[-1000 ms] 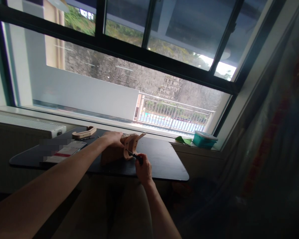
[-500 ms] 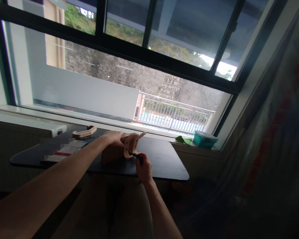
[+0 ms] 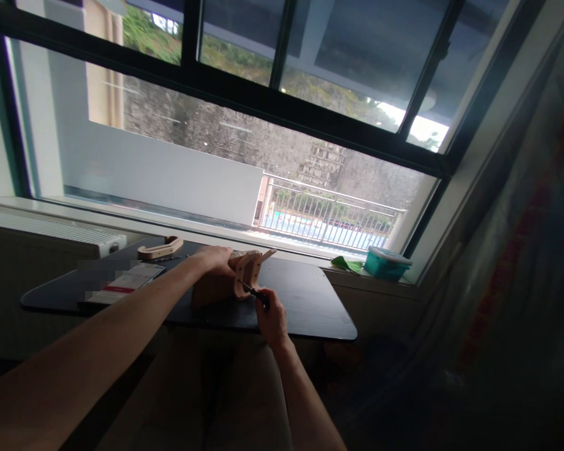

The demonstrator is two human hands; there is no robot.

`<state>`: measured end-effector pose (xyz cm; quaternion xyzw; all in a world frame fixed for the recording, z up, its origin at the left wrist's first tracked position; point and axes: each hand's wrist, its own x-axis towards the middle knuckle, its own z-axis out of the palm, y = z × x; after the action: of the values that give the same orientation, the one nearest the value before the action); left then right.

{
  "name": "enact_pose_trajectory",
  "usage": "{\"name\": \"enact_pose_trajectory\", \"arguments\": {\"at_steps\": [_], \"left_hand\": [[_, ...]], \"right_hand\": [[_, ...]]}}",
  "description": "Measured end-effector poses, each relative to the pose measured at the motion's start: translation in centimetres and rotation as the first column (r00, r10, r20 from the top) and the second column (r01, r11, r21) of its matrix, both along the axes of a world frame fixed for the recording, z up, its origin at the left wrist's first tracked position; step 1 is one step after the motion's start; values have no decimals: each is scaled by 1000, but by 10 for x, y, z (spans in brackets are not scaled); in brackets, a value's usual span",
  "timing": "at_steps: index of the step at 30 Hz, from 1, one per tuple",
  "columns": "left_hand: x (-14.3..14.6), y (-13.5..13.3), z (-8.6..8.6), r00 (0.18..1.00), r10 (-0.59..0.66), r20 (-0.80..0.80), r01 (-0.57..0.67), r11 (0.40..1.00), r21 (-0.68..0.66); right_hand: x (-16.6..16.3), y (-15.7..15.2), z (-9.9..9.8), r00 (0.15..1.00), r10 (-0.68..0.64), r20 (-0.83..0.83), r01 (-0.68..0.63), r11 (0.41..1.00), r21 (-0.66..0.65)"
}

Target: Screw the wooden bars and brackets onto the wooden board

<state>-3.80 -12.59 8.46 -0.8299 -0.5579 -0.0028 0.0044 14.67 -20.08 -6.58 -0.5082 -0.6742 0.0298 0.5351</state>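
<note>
My left hand [image 3: 215, 260] grips a light wooden piece with curved side parts and small holes [image 3: 247, 269], held over the dark table [image 3: 305, 300]. Part of the piece is hidden behind my left hand. My right hand [image 3: 272, 316] is closed around the dark handle of a screwdriver [image 3: 262, 297]. Its thin shaft points up and left, and the tip meets the near face of the wooden piece by one of the holes. Below my left wrist a brown block-like shape [image 3: 211, 291] stands on the table, its outline dim.
Another curved wooden part [image 3: 162, 249] lies at the table's back left. A white sheet with a red band [image 3: 126, 283] is at the left. On the window sill stand a teal box [image 3: 386, 263] and a green leaf-like item [image 3: 346, 264]. A radiator [image 3: 51, 235] is at far left.
Almost nothing differs. Both hands, the screwdriver and the wooden piece keep nearly the same place; the whole view has shifted very slightly.
</note>
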Motion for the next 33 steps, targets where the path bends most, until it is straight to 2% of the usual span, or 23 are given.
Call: {"name": "enact_pose_trajectory", "arguments": {"at_steps": [7, 17, 24, 28, 33], "left_hand": [[2, 0, -1, 1000, -2, 8, 2, 1000, 22], [2, 1, -1, 1000, -7, -24, 8, 1000, 19], [0, 7, -2, 1000, 6, -5, -6, 1000, 12], [-1, 10, -3, 1000, 6, 17, -6, 1000, 13], [-5, 8, 2, 998, -48, 42, 49, 998, -28]], "right_hand": [[-5, -3, -4, 997, -23, 74, 20, 999, 39], [-9, -2, 3, 984, -159, 85, 169, 977, -132], [-11, -11, 4, 975, -140, 174, 159, 982, -98], [-17, -14, 19, 964, -109, 242, 124, 991, -48], [-24, -14, 45, 954, -168, 248, 185, 982, -47]]}}
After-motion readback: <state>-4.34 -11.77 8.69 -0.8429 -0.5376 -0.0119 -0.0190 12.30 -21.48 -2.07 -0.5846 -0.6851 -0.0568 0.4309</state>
